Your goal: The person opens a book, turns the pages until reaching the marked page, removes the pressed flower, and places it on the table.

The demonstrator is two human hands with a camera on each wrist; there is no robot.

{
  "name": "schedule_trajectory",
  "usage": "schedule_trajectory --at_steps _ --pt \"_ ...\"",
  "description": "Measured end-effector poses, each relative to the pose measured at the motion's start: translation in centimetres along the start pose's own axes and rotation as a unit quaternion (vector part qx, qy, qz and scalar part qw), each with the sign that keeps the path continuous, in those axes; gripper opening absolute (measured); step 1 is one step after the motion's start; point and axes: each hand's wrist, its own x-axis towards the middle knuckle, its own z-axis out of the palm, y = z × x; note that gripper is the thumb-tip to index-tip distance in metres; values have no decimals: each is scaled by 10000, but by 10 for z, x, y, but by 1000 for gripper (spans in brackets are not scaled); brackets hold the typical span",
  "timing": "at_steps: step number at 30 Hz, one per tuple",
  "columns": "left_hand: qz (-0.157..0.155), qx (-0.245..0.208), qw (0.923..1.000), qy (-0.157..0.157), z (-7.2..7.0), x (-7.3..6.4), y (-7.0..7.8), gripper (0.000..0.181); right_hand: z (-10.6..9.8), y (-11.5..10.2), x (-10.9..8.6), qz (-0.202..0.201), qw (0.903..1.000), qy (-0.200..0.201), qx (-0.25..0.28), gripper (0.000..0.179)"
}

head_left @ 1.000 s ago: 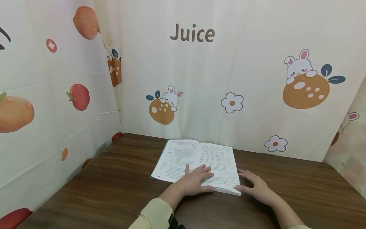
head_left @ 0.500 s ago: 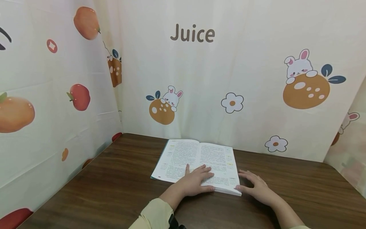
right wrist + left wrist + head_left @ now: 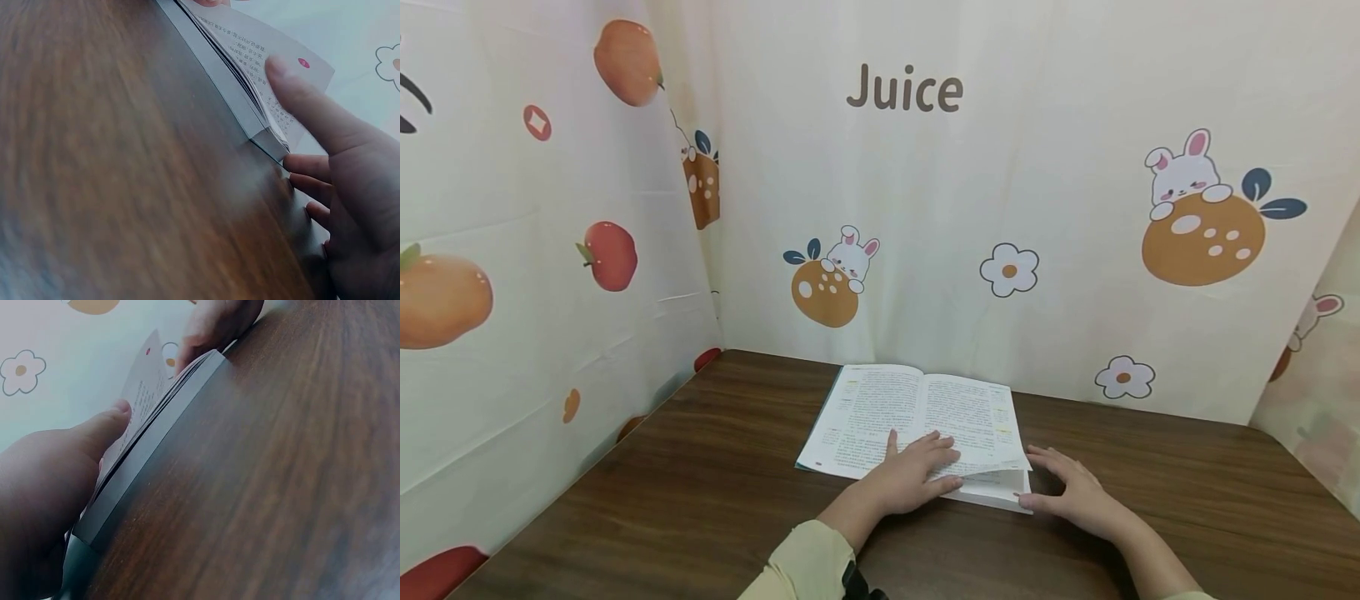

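An open book [image 3: 880, 408] with printed white pages lies on the brown table. My left hand [image 3: 906, 475] rests on its lower middle, fingers spread across the pages and thumb at the near edge. A page [image 3: 145, 378] stands raised at the near right corner, with my left thumb [image 3: 115, 422] against it in the left wrist view. My right hand [image 3: 1075, 496] is at the book's right side, thumb near the corner. In the right wrist view its thumb [image 3: 297, 90] overlaps the raised page, while the other fingers [image 3: 310, 167] lie along the book's side edge.
The wooden table [image 3: 700, 483] spreads around the book. A pale curtain [image 3: 925, 192] printed with rabbits, fruit and flowers hangs behind the table, right at the book's far edge. Another printed curtain [image 3: 535, 350] borders the left side.
The near right corner of the right-hand page has risen off the pages below. My left thumb has shifted slightly up and away; my right thumb has moved slightly downward. The book stays in place.
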Motion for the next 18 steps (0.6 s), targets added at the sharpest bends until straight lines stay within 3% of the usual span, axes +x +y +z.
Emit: schedule_trajectory --at_steps 7,12,15,18 --pt "26 -34 9999 110 -1 0 0 52 1 1 0 -32 10000 65 45 61" --pt "-4 196 9995 258 -2 -1 2 49 1 2 1 -26 9999 109 6 64" --pt "-3 464 9977 498 -2 -1 3 45 1 1 1 22 9999 105 7 65" --pt "190 867 9915 955 -5 -1 5 40 1 1 1 69 9999 78 11 65"
